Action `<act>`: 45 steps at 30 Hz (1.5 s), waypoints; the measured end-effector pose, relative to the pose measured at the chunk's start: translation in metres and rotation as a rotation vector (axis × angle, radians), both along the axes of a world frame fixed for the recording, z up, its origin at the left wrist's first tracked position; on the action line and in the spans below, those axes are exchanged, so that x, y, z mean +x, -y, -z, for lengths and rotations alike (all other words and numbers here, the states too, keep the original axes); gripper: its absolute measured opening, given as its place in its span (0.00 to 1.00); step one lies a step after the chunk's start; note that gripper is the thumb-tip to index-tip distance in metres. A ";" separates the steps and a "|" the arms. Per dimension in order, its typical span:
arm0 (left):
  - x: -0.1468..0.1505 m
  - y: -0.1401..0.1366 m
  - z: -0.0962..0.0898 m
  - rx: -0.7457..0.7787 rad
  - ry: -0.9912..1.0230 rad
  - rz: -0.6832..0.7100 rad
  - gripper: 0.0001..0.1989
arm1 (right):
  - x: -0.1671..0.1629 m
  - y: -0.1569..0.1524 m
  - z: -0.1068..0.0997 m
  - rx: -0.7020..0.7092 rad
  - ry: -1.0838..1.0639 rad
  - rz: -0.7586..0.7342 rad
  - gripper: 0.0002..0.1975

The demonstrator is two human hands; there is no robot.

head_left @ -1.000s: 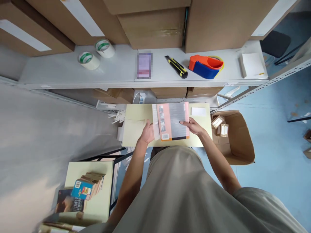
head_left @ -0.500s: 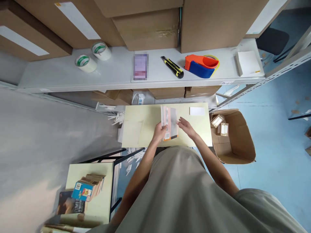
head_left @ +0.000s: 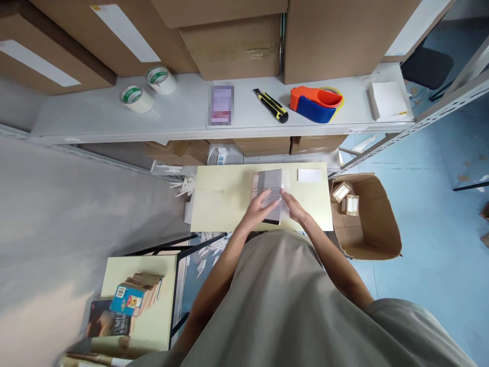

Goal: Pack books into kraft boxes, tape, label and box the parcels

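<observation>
A thin book (head_left: 272,179) with a greyish face and pale lettering along its left side lies on the cream table in front of me. My left hand (head_left: 258,210) rests over its lower left part, fingers spread apart across the cover. At the book's right edge, my right hand (head_left: 293,206) has its thumb and fingers closed on the edge, where something pale and see-through shows. The lower part of the cover is partly hidden by my left hand. A white paper slip (head_left: 309,175) lies on the table to the right.
Above the table, a grey shelf (head_left: 183,114) carries tape rolls (head_left: 136,99), a yellow-black utility knife (head_left: 270,105), an orange-blue tape dispenser (head_left: 316,104) and cartons. An open cardboard box (head_left: 378,219) stands right. Books (head_left: 130,299) are on a side table at lower left.
The pinkish face with the orange-black lower edge has given way to a greyish one. My left hand has gone from gripping to spread fingers; my right has closed on the right edge.
</observation>
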State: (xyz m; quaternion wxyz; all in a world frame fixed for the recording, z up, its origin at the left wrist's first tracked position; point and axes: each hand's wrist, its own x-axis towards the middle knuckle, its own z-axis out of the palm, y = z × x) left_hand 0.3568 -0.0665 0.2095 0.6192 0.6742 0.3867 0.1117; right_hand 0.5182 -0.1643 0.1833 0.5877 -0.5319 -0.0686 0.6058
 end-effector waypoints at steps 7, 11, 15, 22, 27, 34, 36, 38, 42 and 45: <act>-0.062 -0.060 -0.042 -0.223 0.089 -0.355 0.46 | 0.018 0.005 -0.030 0.072 -0.227 -0.040 0.28; -0.075 -0.052 -0.060 -0.382 0.226 -0.271 0.33 | 0.018 0.005 -0.039 0.064 -0.274 -0.028 0.30; -0.078 -0.047 -0.062 -0.388 0.257 -0.317 0.29 | 0.017 0.003 -0.039 0.066 -0.245 -0.072 0.32; -0.076 -0.048 -0.039 0.067 0.002 -0.394 0.38 | 0.003 -0.010 -0.043 0.136 -0.049 -0.221 0.37; -0.050 -0.019 -0.029 0.266 -0.154 -0.085 0.41 | -0.031 -0.030 -0.040 0.176 0.151 -0.259 0.37; -0.041 -0.010 -0.032 0.336 -0.451 0.049 0.39 | -0.064 -0.042 -0.026 0.070 0.188 -0.275 0.40; -0.050 -0.019 -0.030 0.316 -0.474 0.033 0.37 | -0.074 -0.047 -0.026 0.067 0.131 -0.325 0.41; -0.065 -0.034 -0.024 0.275 -0.455 -0.032 0.33 | -0.082 -0.052 -0.026 0.093 0.071 -0.378 0.41; -0.116 -0.072 -0.003 0.068 -0.250 -0.234 0.18 | -0.086 -0.064 -0.012 0.096 0.236 -0.395 0.41; -0.157 -0.093 0.012 -0.144 -0.018 -0.382 0.18 | -0.088 -0.073 0.009 -0.056 0.473 -0.274 0.43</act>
